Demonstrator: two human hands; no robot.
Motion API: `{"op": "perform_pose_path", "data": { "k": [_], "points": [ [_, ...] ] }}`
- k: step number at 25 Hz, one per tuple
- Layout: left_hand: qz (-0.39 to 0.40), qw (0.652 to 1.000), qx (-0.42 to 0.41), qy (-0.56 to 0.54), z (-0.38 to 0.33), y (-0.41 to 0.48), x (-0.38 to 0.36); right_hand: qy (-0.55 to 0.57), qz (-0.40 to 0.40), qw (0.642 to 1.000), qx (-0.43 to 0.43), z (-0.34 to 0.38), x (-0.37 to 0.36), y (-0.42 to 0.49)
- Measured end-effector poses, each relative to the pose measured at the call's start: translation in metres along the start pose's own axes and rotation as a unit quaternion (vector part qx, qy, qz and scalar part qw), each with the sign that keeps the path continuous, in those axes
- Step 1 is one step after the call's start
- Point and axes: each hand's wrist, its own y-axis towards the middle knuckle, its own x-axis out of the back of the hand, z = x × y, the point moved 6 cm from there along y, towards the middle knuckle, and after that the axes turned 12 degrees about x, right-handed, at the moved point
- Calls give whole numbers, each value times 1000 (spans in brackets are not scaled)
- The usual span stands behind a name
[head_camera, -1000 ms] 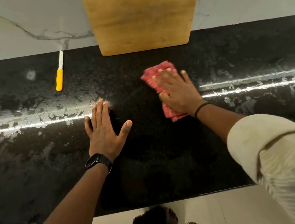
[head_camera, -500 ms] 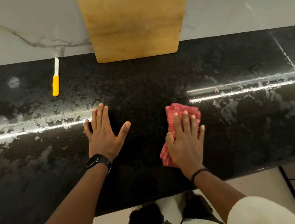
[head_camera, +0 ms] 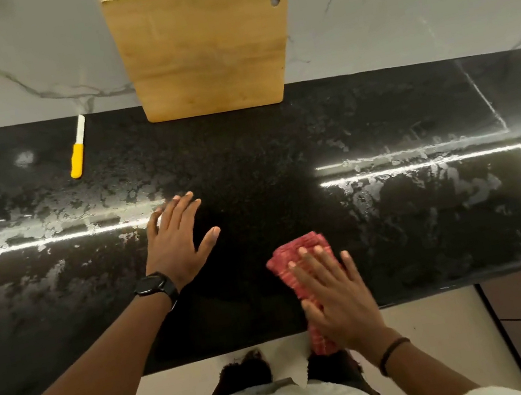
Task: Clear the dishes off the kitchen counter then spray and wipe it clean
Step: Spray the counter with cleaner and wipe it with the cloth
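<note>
cloth (head_camera: 292,256) drawn nearer edge (head_camera: 244,349), under right fingers (head_camera: 316,268)

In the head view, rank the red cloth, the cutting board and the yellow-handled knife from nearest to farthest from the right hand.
1. Red cloth: directly under the right hand, at the front edge of the counter.
2. Cutting board: propped upright at the back, ahead and to the left.
3. Yellow-handled knife: lying far to the left, near the back.
</note>
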Motion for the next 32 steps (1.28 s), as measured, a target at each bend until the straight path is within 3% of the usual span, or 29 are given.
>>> {"op": "perform_pose_path", "data": {
  "k": [4,8,15,21,26,32],
  "points": [
    [22,999,4,-27,-70,15,-18,18,-13,989,-147,-109,21,-28],
    [39,995,55,-67,-110,29,-39,31,-34,978,-203,-160,36,13],
    [49,994,75,-61,-113,31,-49,54,-34,987,-150,-156,45,104],
    [22,997,75,-23,-129,47,-44,55,-7,997,-51,-108,35,48],
    [45,991,112,-52,-169,90,-51,36,-31,990,-134,-172,38,13],
    [32,990,126,-50,-168,96,-63,47,-51,980,-189,-244,55,75]
  ]
}}
